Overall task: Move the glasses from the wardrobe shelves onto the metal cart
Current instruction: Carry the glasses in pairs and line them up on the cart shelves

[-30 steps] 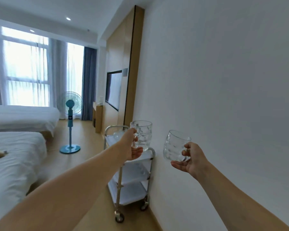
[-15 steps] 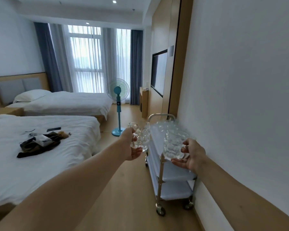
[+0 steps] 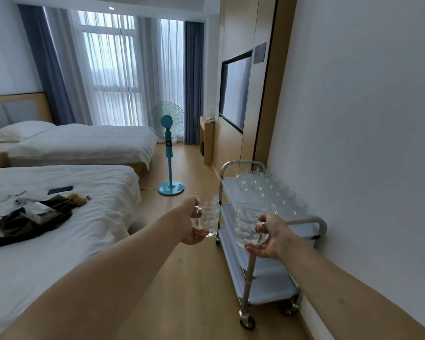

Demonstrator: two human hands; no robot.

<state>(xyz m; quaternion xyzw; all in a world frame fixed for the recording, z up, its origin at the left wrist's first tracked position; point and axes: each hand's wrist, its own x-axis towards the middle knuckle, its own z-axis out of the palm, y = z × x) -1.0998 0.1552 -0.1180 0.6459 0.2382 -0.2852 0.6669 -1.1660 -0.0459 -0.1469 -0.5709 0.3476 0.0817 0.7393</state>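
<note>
The left hand [image 3: 190, 225] grasps 1 dimpled glass mug [image 3: 207, 215] by its handle; the right hand [image 3: 271, 238] grasps another mug [image 3: 247, 225], both held in the air beside the metal cart [image 3: 320, 223], whose top shelf carries many glasses [image 3: 268, 190].

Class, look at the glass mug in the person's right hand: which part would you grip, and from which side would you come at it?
Grip the glass mug by its handle, coming from the side nearest the person, as the right hand does. The mug is upright and the handle points back toward the person, so fingers can curl through it while the slippery, dimpled body stays free.
</note>
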